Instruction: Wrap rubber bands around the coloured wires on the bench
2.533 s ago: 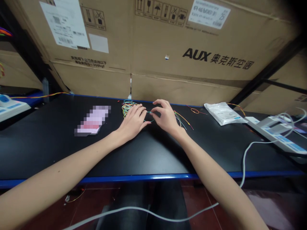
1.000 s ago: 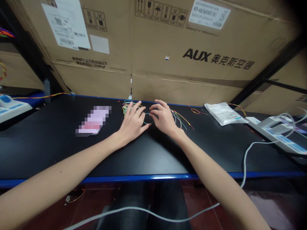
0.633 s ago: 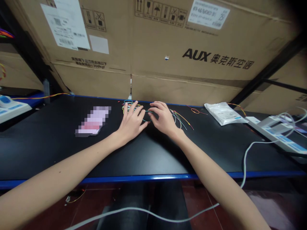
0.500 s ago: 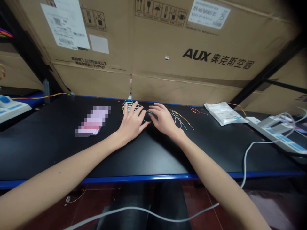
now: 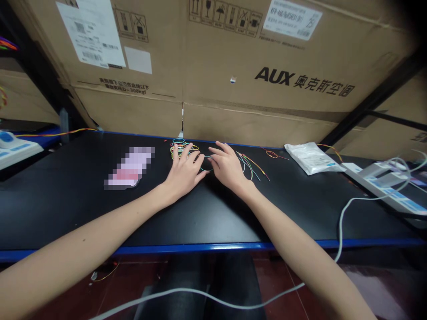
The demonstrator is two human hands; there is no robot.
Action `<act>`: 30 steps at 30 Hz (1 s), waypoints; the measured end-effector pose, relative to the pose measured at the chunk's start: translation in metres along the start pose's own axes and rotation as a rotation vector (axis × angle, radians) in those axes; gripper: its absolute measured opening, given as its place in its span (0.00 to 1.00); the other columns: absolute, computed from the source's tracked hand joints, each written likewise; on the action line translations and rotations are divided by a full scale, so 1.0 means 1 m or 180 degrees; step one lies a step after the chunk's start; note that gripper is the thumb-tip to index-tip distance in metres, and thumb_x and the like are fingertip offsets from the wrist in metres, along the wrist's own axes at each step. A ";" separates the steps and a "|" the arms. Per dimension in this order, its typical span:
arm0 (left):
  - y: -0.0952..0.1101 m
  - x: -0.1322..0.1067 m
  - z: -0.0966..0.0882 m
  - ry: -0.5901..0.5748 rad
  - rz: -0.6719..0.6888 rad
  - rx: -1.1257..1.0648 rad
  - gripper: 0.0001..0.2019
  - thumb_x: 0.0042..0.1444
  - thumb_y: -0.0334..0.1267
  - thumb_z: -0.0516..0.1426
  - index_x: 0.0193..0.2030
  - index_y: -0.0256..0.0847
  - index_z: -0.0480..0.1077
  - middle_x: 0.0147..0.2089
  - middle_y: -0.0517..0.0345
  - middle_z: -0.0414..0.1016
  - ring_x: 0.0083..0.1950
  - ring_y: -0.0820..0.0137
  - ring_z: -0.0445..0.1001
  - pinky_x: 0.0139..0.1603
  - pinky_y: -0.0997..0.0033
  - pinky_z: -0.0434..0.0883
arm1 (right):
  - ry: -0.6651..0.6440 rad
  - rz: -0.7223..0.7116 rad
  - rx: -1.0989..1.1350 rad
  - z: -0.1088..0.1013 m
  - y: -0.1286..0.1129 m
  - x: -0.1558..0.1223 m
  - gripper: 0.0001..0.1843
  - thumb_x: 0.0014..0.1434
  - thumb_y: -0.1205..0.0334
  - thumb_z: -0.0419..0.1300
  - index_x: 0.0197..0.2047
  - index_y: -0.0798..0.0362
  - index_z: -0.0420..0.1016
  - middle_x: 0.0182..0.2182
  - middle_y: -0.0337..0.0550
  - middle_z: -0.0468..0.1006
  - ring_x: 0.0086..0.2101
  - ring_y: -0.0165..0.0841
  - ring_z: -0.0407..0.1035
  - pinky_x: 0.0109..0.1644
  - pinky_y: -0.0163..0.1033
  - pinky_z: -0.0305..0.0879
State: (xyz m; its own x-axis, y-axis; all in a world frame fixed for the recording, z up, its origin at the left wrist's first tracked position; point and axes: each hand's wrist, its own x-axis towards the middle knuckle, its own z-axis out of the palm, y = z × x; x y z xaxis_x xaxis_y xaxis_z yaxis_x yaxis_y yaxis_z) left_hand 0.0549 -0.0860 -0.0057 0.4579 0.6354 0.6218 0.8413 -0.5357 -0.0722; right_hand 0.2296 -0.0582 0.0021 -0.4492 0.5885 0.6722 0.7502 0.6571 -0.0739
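Teal wire [image 5: 206, 169] lies between both hands on the black bench [image 5: 213, 218].
Left hand [image 5: 184, 172]: fingers spread, unclenched, tips at the wire coil [image 5: 182, 150] at 12 o'clock. Right hand [image 5: 227, 169]: fingers lightly curled, loose wires [image 5: 250, 165] at 3 o'clock. Any pinch on the teal wire: cannot tell.

Rightward, our right hand [image 5: 227, 168] can pass over the black table [image 5: 300, 213], across thin coloured wires [image 5: 249, 163], to the plastic bag [image 5: 312, 158] and white power strip [image 5: 380, 189]; a grey cable [image 5: 340, 226] lies nearer us, and stacked cardboard cartons [image 5: 253, 106] wall the far edge.
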 end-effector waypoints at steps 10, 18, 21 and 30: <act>-0.002 0.001 0.000 -0.0070 0.0196 0.0111 0.17 0.59 0.41 0.60 0.53 0.36 0.71 0.57 0.37 0.73 0.68 0.42 0.60 0.66 0.28 0.51 | -0.0843 0.0053 0.0918 -0.002 0.012 0.003 0.18 0.67 0.68 0.48 0.36 0.55 0.81 0.48 0.50 0.81 0.56 0.41 0.70 0.63 0.51 0.64; -0.002 0.003 -0.003 -0.0036 0.0071 0.0080 0.18 0.60 0.41 0.59 0.53 0.32 0.71 0.57 0.35 0.73 0.67 0.42 0.60 0.67 0.29 0.50 | -0.0021 0.0241 0.0249 -0.007 0.005 0.003 0.06 0.58 0.63 0.63 0.39 0.55 0.80 0.47 0.52 0.78 0.54 0.45 0.67 0.59 0.51 0.66; 0.000 0.002 -0.005 -0.0056 0.0041 0.0237 0.19 0.61 0.42 0.58 0.54 0.31 0.71 0.57 0.35 0.73 0.67 0.42 0.61 0.67 0.30 0.49 | 0.0159 0.0292 0.0203 -0.009 0.002 0.003 0.03 0.58 0.63 0.63 0.35 0.52 0.78 0.44 0.50 0.77 0.49 0.44 0.68 0.54 0.50 0.68; 0.001 0.001 -0.003 -0.0026 0.0017 0.0240 0.19 0.59 0.42 0.60 0.54 0.32 0.72 0.56 0.37 0.74 0.66 0.43 0.62 0.68 0.32 0.50 | 0.0315 0.0370 0.0504 -0.004 -0.001 0.002 0.05 0.57 0.68 0.62 0.29 0.52 0.73 0.39 0.48 0.75 0.44 0.40 0.67 0.49 0.46 0.67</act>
State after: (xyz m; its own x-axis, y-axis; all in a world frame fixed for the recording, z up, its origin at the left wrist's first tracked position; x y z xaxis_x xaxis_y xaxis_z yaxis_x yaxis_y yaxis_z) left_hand 0.0555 -0.0875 -0.0024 0.4646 0.6373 0.6148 0.8579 -0.4959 -0.1344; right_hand 0.2301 -0.0591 0.0070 -0.3085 0.6206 0.7209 0.7050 0.6580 -0.2647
